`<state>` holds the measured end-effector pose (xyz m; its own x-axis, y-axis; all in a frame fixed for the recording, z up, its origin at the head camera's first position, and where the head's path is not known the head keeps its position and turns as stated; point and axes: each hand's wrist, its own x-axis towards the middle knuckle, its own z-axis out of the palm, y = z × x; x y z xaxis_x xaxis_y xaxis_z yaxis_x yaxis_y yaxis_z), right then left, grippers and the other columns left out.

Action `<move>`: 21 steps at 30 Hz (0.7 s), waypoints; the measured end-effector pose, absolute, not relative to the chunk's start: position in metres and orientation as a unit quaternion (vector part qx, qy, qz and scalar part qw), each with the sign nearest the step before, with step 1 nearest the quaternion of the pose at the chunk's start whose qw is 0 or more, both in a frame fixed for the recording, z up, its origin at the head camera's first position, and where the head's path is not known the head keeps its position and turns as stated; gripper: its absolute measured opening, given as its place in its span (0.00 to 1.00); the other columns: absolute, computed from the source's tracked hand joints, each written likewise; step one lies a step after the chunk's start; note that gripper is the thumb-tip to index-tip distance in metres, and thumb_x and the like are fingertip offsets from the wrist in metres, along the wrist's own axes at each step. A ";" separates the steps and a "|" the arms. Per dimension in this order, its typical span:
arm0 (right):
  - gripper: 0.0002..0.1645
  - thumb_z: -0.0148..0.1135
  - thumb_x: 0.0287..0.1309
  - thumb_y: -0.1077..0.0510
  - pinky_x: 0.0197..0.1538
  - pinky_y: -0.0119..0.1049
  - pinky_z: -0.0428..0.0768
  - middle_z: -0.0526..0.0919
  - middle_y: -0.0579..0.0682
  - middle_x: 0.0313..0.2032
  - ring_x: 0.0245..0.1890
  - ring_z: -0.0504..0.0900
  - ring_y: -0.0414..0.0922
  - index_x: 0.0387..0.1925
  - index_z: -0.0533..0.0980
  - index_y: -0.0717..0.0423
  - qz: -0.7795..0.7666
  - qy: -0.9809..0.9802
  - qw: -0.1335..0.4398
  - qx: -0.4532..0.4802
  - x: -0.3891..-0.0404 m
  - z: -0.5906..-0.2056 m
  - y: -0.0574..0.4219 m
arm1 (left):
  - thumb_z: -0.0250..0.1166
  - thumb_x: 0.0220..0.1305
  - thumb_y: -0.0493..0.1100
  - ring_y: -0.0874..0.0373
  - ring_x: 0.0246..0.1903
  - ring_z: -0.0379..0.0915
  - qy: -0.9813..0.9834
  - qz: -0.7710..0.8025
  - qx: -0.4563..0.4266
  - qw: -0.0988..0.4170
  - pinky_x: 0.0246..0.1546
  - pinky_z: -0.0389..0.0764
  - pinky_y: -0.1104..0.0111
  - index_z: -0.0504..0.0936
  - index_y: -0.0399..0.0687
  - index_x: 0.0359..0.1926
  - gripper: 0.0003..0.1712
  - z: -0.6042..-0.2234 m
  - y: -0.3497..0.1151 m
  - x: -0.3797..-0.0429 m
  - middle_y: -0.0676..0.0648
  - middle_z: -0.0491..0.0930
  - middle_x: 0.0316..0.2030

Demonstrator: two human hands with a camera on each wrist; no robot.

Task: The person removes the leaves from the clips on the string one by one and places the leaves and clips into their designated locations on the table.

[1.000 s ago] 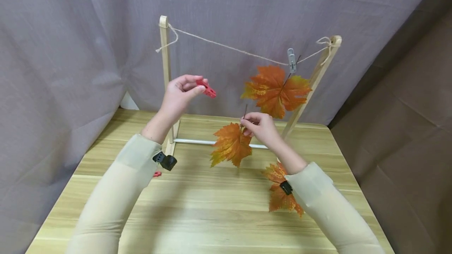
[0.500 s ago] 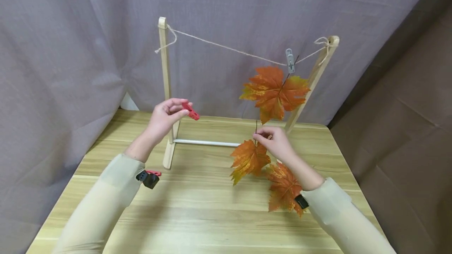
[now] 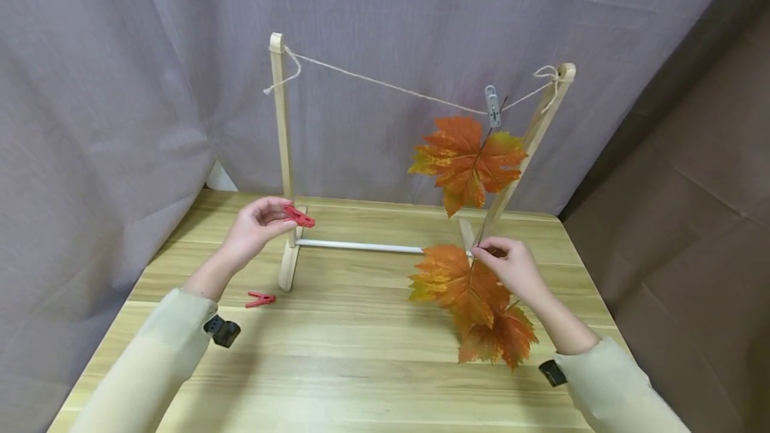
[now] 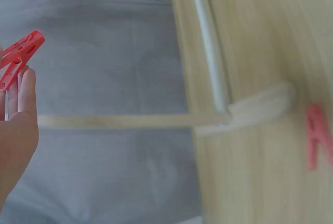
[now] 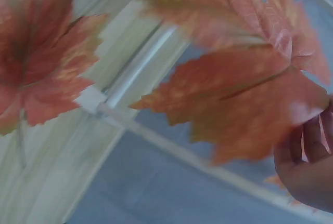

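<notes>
My left hand (image 3: 252, 229) pinches a red clothespin (image 3: 299, 216) in front of the frame's left post; the left wrist view shows this clothespin (image 4: 22, 57) at the fingertips. At the right, my right hand (image 3: 508, 262) pinches the thin stem of an orange-yellow artificial maple leaf (image 3: 457, 282), which hangs below the fingers. Behind it a second maple leaf (image 3: 502, 336) lies on the table, partly covered in the head view. A third maple leaf (image 3: 472, 159) hangs from the twine (image 3: 385, 82) by a grey clothespin (image 3: 492, 107).
A wooden frame holds the twine between its left post (image 3: 281, 119) and right post (image 3: 532, 139), with a white crossbar (image 3: 361, 245) low down. Another red clothespin (image 3: 261, 299) lies on the wooden table (image 3: 337, 379). A grey curtain (image 3: 373, 12) hangs behind.
My left hand has moved down and left with the red clothespin. My right hand has carried its leaf down and to the right, over the leaf on the table.
</notes>
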<state>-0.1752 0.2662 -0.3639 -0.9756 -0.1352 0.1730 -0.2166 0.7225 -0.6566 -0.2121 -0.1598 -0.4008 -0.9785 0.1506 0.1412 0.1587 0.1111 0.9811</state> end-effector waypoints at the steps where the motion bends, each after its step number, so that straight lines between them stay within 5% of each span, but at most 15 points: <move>1: 0.11 0.61 0.59 0.57 0.30 0.29 0.74 0.82 0.52 0.29 0.26 0.72 0.33 0.33 0.81 0.63 0.367 -0.925 0.053 0.085 -0.174 -0.364 0.271 | 0.65 0.57 0.34 0.73 0.37 0.76 -0.747 -0.657 -0.102 -0.001 0.41 0.77 0.81 0.70 0.29 0.53 0.24 -0.404 -0.162 -0.211 0.67 0.79 0.34; 9: 0.19 0.57 0.63 0.52 0.32 0.27 0.73 0.76 0.32 0.27 0.28 0.71 0.32 0.37 0.78 0.67 0.411 -0.912 0.012 -0.007 -0.169 -0.376 0.314 | 0.65 0.58 0.35 0.75 0.37 0.76 -0.782 -0.618 -0.083 -0.017 0.40 0.78 0.81 0.70 0.27 0.53 0.24 -0.426 -0.182 -0.201 0.62 0.79 0.36; 21: 0.25 0.52 0.64 0.44 0.32 0.30 0.75 0.74 0.32 0.28 0.29 0.72 0.33 0.43 0.76 0.64 0.439 -0.891 -0.056 -0.103 -0.173 -0.405 0.358 | 0.64 0.59 0.36 0.76 0.37 0.75 -0.790 -0.611 -0.044 -0.027 0.41 0.77 0.83 0.68 0.25 0.55 0.26 -0.459 -0.206 -0.201 0.40 0.79 0.45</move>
